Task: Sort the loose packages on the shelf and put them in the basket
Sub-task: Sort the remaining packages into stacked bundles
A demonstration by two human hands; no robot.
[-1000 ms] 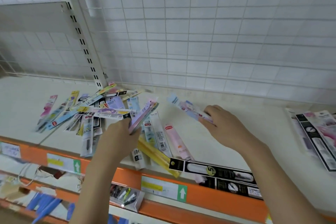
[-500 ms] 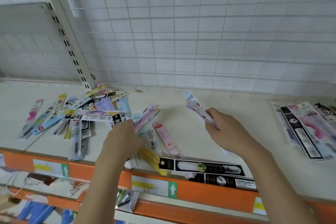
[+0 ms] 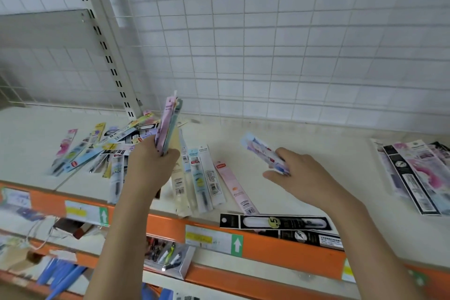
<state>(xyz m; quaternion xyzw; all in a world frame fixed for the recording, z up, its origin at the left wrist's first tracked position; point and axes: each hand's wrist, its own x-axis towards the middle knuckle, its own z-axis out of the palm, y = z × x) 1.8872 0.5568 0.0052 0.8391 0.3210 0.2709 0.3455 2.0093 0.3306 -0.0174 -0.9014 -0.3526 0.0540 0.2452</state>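
Note:
My left hand (image 3: pixel 149 165) is shut on a bunch of slim pen packages (image 3: pixel 168 124), held upright above the shelf. My right hand (image 3: pixel 300 173) grips a pale blue and pink package (image 3: pixel 261 151) just above the shelf surface, tilted up to the left. A heap of loose packages (image 3: pixel 102 148) lies at the left of the cream shelf (image 3: pixel 304 192). Several more packages (image 3: pixel 204 178) lie flat between my hands, among them a pink one (image 3: pixel 233 185). No basket is in view.
Two black packages (image 3: pixel 280 223) lie along the orange front edge (image 3: pixel 280 248). A stack of larger packages (image 3: pixel 418 173) sits at the right. A white wire grid (image 3: pixel 267 44) backs the shelf. Lower shelves hold boxed pens (image 3: pixel 168 254) and blue items (image 3: pixel 60 273).
My left hand has lifted its bunch of packages and turned it upright. My right hand has moved right and lower with its package. A yellow package near the front edge is no longer in sight.

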